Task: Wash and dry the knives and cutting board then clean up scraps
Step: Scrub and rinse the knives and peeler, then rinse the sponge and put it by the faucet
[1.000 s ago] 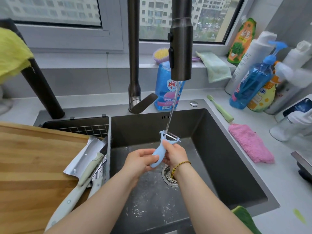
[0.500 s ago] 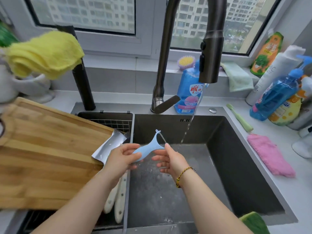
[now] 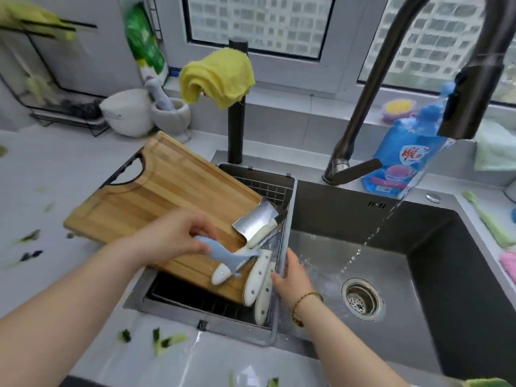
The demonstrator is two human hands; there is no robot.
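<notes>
With the left hand (image 3: 178, 236), gripping a pale blue plastic peeler (image 3: 226, 254) by its handle, fingers curled round it, just above the near right corner of a rectangular wooden cutting board (image 3: 167, 196). With the right hand (image 3: 291, 277), fingers loosely straight and holding nothing, touching the right rim of a dark wire drain basket (image 3: 268, 187) set in the left part of a dark grey sink (image 3: 446, 275). Round the right wrist, a beaded bracelet (image 3: 304, 298). Under the peeler, the board, tilted across the basket and out over the pale grey table (image 3: 55, 169), cut-out handle toward the far left. On the board's right end and down in the basket, several white-handled knives (image 3: 258, 275) lying side by side, handles toward the near edge, with a broad steel cleaver blade (image 3: 255, 219) at the far end. Just right of the right hand, a thin stream of water (image 3: 371, 238) falling from a tall black gooseneck faucet (image 3: 371, 79) into the basin. Behind the faucet, a blue detergent bottle (image 3: 402, 160). Over a black post behind the basket, a crumpled yellow cloth (image 3: 217, 74). On the table near the front edge and at far left, small green vegetable scraps (image 3: 164, 339).
</notes>
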